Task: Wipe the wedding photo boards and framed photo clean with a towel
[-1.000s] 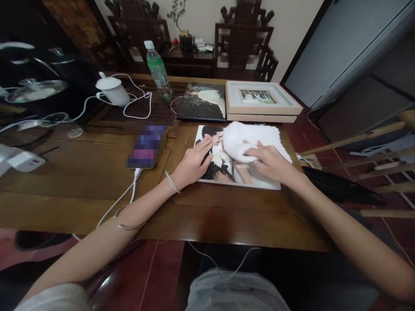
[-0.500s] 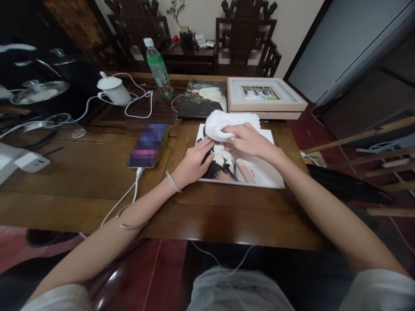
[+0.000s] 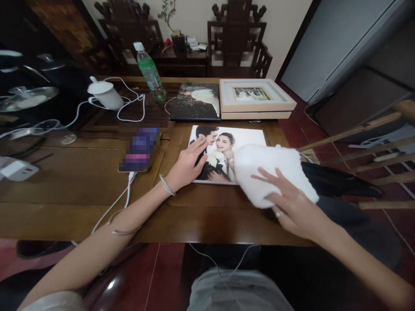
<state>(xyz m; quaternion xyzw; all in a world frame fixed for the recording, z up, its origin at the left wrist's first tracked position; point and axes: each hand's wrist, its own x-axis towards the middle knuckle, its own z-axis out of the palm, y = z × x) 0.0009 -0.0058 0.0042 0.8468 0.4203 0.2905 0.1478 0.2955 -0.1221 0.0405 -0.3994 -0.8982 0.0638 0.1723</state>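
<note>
A photo panel (image 3: 220, 160) with a picture of a couple lies flat on the wooden table in front of me. My left hand (image 3: 189, 163) rests on its left side, fingers stretched out and holding nothing. In my right hand (image 3: 296, 209) is a white cloth (image 3: 259, 162), gripped from its near right side. The cloth spreads over the panel's right part and hides it, hanging past the panel towards the table's right edge.
Behind the panel lie a dark photo panel (image 3: 196, 101) and a pale wooden picture frame (image 3: 279, 103). To the left are a blurred-out phone (image 3: 139, 149) on a white cable, a green bottle (image 3: 151, 73), a lidded white cup (image 3: 105, 94) and a charger (image 3: 19, 169).
My right hand has moved the cloth from the panel's upper edge to the right and towards me, uncovering the couple's faces. My left hand stays on the panel's left side.
</note>
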